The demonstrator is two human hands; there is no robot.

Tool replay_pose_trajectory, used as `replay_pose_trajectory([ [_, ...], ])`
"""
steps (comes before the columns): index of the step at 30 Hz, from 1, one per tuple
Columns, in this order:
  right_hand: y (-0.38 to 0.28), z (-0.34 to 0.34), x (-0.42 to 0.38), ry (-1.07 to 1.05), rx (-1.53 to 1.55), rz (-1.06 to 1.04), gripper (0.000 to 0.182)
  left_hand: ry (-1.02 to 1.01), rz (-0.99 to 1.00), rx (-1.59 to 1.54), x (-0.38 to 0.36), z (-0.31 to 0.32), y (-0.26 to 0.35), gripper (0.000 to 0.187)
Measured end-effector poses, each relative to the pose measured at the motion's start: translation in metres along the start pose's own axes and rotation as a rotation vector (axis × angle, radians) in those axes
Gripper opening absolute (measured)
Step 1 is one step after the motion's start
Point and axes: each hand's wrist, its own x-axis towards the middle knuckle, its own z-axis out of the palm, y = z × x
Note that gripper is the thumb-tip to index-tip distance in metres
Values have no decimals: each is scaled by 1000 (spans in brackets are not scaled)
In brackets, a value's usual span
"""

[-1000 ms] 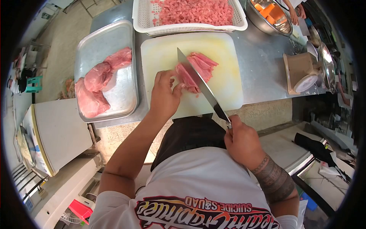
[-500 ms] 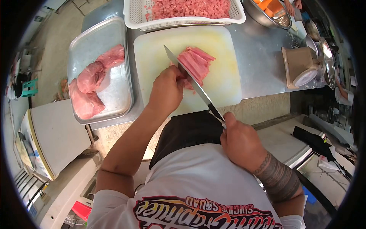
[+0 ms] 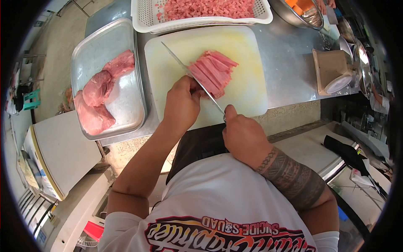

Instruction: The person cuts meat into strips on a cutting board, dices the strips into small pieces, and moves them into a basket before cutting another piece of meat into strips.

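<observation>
My right hand [image 3: 247,133] is wrapped round the handle of a long kitchen knife [image 3: 180,62]. The blade runs diagonally up and left, along the left side of a pile of sliced raw meat strips [image 3: 214,71]. The strips lie side by side on a white cutting board [image 3: 249,88]. My left hand [image 3: 182,103] has its fingers curled in beside the blade, at the near left end of the meat. Its fingertips are partly hidden by the knife, and they appear to pinch meat there.
Left of the board is a metal tray [image 3: 128,94] with large raw meat pieces [image 3: 98,88]. Behind it stands a white perforated basket [image 3: 201,26] of diced meat [image 3: 208,9]. A metal bowl [image 3: 289,16] with orange chunks and a scale [image 3: 329,69] are to the right. Another person's hands show at top right.
My right hand and the knife have moved left and upward, so the blade reaches further across the board. The strips left of the blade now lie on its right. My left hand stays nearly in place.
</observation>
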Motion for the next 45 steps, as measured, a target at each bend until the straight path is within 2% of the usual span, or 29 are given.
replay_pose_trajectory([
  [2,2,7,9,33,-11,-26,22,39,44,-32,-1,4,-8,14],
  [8,5,32,44,88,-76,-30,19,7,-72,-97,-5,3,-4,14],
  [12,6,31,44,135,-93,-82,16,36,9,-37,-10,6,-13,16],
  [15,3,2,8,-75,-59,46,15,42,-12,21,-11,3,-5,15],
  [17,15,15,5,-69,-54,54,15,49,3,9,-10,6,-10,16],
  [22,26,48,38,27,-24,26,17,11,7,-21,-7,2,-11,23],
  [26,37,29,27,24,67,39,27,29,50,96,-4,5,-15,35],
  [29,35,-8,-15,64,151,123,31,77,335,294,3,0,-19,45],
  [32,51,-25,-50,185,183,243,30,151,765,461,24,14,-33,57],
  [36,94,-20,-63,292,271,393,29,-112,838,579,61,44,-38,65],
  [39,115,-1,-62,355,241,436,29,-149,839,638,69,48,-35,65],
  [45,113,23,-39,290,55,510,31,-206,825,632,69,44,-29,66],
])
